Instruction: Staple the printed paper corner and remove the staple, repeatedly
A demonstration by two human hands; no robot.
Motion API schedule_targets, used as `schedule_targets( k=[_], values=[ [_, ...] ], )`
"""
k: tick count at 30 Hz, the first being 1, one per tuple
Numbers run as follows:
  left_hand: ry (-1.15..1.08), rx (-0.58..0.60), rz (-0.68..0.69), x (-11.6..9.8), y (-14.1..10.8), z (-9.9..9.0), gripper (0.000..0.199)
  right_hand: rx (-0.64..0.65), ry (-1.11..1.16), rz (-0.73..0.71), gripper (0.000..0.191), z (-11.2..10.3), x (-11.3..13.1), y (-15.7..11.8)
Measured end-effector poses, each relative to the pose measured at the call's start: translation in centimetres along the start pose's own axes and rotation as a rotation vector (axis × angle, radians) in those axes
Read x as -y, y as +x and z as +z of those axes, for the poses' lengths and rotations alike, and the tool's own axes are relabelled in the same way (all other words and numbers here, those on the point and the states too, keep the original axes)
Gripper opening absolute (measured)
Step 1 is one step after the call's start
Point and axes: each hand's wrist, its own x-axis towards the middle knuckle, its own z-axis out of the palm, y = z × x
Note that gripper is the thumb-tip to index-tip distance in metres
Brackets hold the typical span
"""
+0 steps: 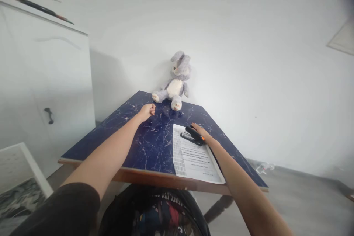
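Note:
A black stapler (pixel 194 136) with an orange spot at its rear lies on printed paper sheets (pixel 195 162) at the table's front right. My right hand (pixel 201 131) rests along the far right side of the stapler, its fingers partly hidden behind it; whether they grip it is not clear. Over the blue table, left of the paper, my left hand (pixel 148 111) has its fingers curled in, and what they hold, if anything, is hidden. A grey plush rabbit (pixel 177 81) with a cream belly sits beyond both hands against the wall.
The blue marbled table (pixel 155 147) has a wooden front edge above my lap. A white cabinet (pixel 61 81) stands at the left, with a long dark object (pixel 38 7) on top. A small clear item (pixel 264 168) lies on the floor at the right.

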Motion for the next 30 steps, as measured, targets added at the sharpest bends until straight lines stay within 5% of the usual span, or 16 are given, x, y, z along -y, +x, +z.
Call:
schedule_targets(
  k=[6,12,16,23,27,30],
  values=[
    [-0.415,0.055,0.145,-3.5,-1.5,-4.6,0.036,0.153,-0.092,-0.025,0.058,3.6,6.4,4.8],
    [-0.477,-0.152,0.387,-4.5,-2.9,-6.7,0.041,0.214,0.001,-0.147,0.062,7.7,16.7,9.9],
    [-0.454,-0.130,0.446,-4.5,-2.8,-7.1,0.045,0.260,0.049,-0.224,0.062,8.6,20.5,11.1],
    [-0.356,-0.105,0.363,-4.8,-2.6,-5.5,0.042,0.194,-0.036,-0.223,0.065,7.7,17.7,8.5],
    [-0.180,-0.081,0.258,-3.6,-1.9,-1.7,0.033,0.219,-0.127,-0.174,0.064,5.8,13.6,5.7],
    [0.222,-0.059,0.173,-1.6,-1.9,2.3,0.019,0.208,-0.167,-0.108,0.062,4.2,10.4,3.7]
  ],
)
